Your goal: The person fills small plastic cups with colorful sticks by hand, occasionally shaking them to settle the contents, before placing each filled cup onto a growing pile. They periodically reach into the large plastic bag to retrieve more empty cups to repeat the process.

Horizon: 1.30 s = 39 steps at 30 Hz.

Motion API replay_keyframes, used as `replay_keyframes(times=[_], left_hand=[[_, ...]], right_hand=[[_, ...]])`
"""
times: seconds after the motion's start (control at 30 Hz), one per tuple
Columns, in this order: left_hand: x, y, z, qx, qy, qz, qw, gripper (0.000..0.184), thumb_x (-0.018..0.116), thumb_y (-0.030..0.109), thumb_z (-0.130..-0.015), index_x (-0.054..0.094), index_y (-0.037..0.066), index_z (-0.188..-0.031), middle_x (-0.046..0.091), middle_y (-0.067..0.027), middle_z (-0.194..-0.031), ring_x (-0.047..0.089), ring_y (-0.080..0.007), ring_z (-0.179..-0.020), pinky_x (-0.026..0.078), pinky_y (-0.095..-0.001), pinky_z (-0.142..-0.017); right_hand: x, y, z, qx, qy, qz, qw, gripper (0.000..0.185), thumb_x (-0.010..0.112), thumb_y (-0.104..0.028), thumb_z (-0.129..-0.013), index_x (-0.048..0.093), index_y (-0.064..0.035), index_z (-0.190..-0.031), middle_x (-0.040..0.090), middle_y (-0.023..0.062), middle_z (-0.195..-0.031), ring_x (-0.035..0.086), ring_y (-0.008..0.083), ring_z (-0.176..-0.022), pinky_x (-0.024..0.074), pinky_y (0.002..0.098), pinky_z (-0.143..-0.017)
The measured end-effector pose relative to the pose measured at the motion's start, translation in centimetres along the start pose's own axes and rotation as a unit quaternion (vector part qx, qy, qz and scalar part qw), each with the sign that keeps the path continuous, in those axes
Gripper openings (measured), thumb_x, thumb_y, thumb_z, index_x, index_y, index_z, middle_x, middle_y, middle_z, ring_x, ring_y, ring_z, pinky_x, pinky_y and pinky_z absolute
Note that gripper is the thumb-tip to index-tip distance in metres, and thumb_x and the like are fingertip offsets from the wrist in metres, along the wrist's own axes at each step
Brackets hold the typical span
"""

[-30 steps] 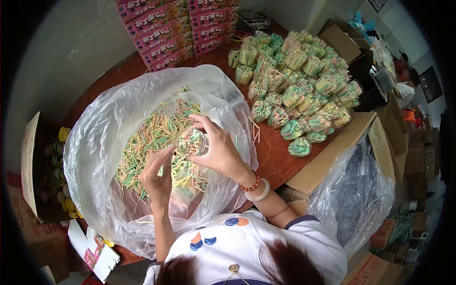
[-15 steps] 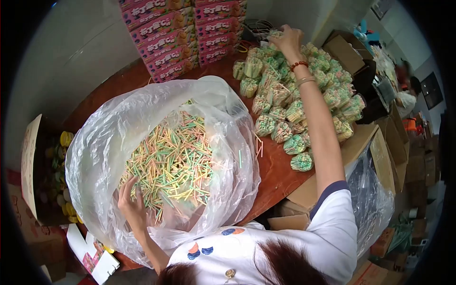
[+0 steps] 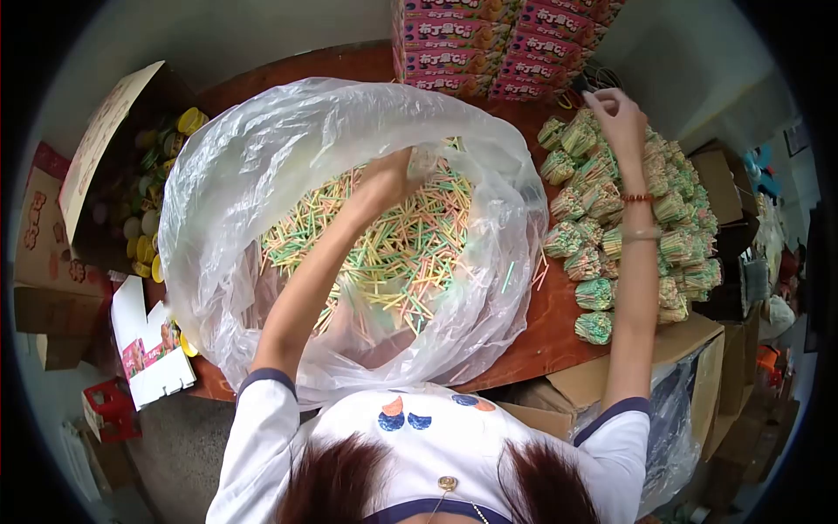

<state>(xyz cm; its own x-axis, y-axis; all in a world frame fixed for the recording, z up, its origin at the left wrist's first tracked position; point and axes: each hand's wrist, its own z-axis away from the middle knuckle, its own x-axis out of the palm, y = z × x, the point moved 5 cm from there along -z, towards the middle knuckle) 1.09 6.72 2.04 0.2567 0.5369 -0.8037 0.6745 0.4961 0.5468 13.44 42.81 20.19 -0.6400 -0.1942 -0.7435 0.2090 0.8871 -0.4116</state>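
Thin pastel sticks (image 3: 384,253) in pink, yellow and green lie loose in a large clear plastic bag (image 3: 209,227). My left hand (image 3: 388,179) reaches over them to the far side of the bag; its fingertips are hidden by the hand and the plastic. At the far end of a pile of bundled sticks (image 3: 602,196), my right hand (image 3: 618,122) is raised with fingers bent and a gap between them. I see nothing in it. The bundles stand close together to the right of the bag.
Pink printed boxes (image 3: 458,35) are stacked at the back of the brown table (image 3: 489,375). On the left, an open carton (image 3: 109,140) holds yellow-lidded items. Another carton (image 3: 585,384) with plastic lining stands at the right front. A few loose sticks lie beside the bag.
The view has turned so things sit further right and the left side shows more. My left hand has moved from the bag's near left to its far side. The bundle in my right hand is no longer seen there.
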Motion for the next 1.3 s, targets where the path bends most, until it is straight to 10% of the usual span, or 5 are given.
replay_keyframes(times=[0.17,0.3,0.5,0.77,1.3], left_hand=[[-4.5,5.2,2.1,-0.114,0.071,0.314,0.94,0.065,0.077,0.04,-0.098,0.053,-0.003,-0.141,0.071,-0.026,-0.126,0.073,-0.035,-0.112,0.057,-0.0433,-0.098],[-5.9,8.5,7.7,0.081,0.039,0.179,0.98,0.069,0.076,0.033,-0.097,0.047,0.003,-0.151,0.058,-0.0261,-0.147,0.055,-0.0415,-0.138,0.045,-0.0488,-0.116],[-11.5,-7.2,8.3,-0.252,-0.162,-0.117,0.947,0.058,0.062,0.05,-0.107,0.066,0.001,-0.137,0.075,-0.0244,-0.122,0.073,-0.0371,-0.105,0.056,-0.0464,-0.096],[-26.1,-7.8,1.0,-0.165,0.15,-0.033,0.974,0.033,0.067,0.032,-0.106,0.073,0.001,-0.117,0.08,-0.0128,-0.101,0.076,-0.021,-0.09,0.061,-0.038,-0.077],[-13.1,-2.2,11.7,-0.204,-0.015,0.056,0.977,0.034,0.066,0.028,-0.108,0.067,0.001,-0.128,0.077,-0.0106,-0.111,0.072,-0.0179,-0.095,0.055,-0.0346,-0.084]], right_hand=[[11.5,-11.3,16.3,0.142,-0.371,-0.368,0.841,0.073,0.057,-0.061,-0.106,0.067,0.008,-0.128,0.08,0.0135,-0.102,0.074,0.0152,-0.097,0.0549,0.0306,-0.095],[17.1,-14.9,22.6,0.351,-0.239,-0.797,0.428,0.05,0.068,-0.037,-0.106,0.057,-0.0052,-0.143,0.068,0.0133,-0.133,0.067,0.0264,-0.12,0.0578,0.0439,-0.104],[20.7,-9.2,22.2,0.355,-0.236,-0.64,0.64,0.034,0.077,-0.021,-0.099,0.062,-0.0029,-0.122,0.071,0.0089,-0.116,0.068,0.0165,-0.106,0.0582,0.0337,-0.094],[17.0,-6.1,11.1,0.101,-0.013,-0.341,0.934,0.079,0.088,-0.032,-0.086,0.047,0.0117,-0.139,0.066,0.0255,-0.132,0.066,0.0327,-0.122,0.0508,0.0401,-0.105],[15.1,-9.1,20.8,0.157,-0.186,-0.478,0.844,0.073,0.085,-0.023,-0.09,0.045,0.0033,-0.145,0.065,0.0189,-0.137,0.065,0.0268,-0.122,0.0519,0.0382,-0.104]])
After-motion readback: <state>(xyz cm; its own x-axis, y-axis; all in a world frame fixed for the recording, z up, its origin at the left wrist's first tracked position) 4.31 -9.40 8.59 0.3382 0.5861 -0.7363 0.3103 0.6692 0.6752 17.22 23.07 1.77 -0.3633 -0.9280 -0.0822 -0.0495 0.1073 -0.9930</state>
